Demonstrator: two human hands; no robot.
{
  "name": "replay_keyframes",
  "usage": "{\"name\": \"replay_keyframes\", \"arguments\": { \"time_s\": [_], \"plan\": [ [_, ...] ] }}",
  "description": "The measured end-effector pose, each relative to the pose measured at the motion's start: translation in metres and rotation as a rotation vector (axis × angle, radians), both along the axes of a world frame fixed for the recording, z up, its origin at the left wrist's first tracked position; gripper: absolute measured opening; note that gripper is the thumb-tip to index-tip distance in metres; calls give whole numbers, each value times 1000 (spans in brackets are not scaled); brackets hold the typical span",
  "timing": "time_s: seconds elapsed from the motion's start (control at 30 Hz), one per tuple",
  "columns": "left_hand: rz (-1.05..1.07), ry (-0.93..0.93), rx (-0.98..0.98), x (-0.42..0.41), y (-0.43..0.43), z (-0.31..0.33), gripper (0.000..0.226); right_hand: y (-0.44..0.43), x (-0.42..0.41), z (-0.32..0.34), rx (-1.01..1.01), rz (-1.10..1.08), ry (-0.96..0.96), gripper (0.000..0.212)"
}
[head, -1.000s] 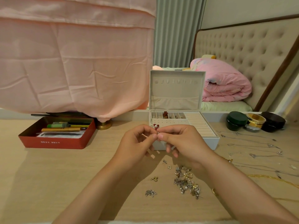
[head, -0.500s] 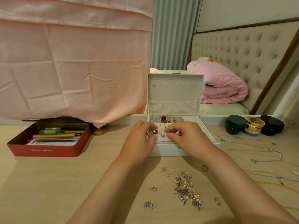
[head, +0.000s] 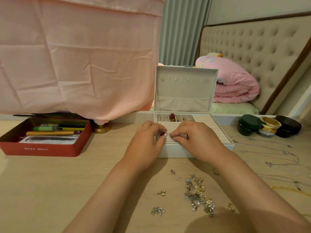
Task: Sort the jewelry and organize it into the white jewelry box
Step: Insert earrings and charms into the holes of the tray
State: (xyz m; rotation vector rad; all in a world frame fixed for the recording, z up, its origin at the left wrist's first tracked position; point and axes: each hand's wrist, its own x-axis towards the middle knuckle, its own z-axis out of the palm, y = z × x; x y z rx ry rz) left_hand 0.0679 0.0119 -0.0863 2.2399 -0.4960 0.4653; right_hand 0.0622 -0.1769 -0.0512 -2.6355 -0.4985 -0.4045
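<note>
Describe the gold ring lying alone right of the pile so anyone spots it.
Find the white jewelry box on the wooden table, then the tangled jewelry pile in front of it. Right of the pile's near end lies the gold ring, alone: a plain band, free of pearls and silver.

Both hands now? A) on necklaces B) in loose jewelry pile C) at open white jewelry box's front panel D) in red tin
C: the left hand, pinching a red-and-pearl earring, and the right hand meet over the perforated front panel of the white jewelry box; the jewelry pile lies apart, nearer the person.
</note>
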Motion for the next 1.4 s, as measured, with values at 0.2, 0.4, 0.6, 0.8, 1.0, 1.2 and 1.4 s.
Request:
{"name": "replay_keyframes", "arguments": {
  "time_s": [0.2,0.4,0.6,0.8,1.0,1.2,1.4],
  "plan": [
    [24,-45,75,-5,0,3,19,-5,-1,2,78,-43,42,15],
    [40,-126,107,-8,-2,5,17,-5,-2,2,54,-57,54,10],
    [108,-125,144,-2,-10,12,9,-8,6,7,3,-114,64,13],
    [123,-153,204,1,-10,12,9,1,11,5,-31,-69,59,12],
    [123,-162,198,2,-9,10,10,-4,13,6,3,-45,54,13],
    [108,-149,170,2,-9,10,7,-3,11,7,-28,-18,60,13],
    [97,-163,156,2,-8,9,9,-4,10,10,-12,-29,48,14]
  ]
}}
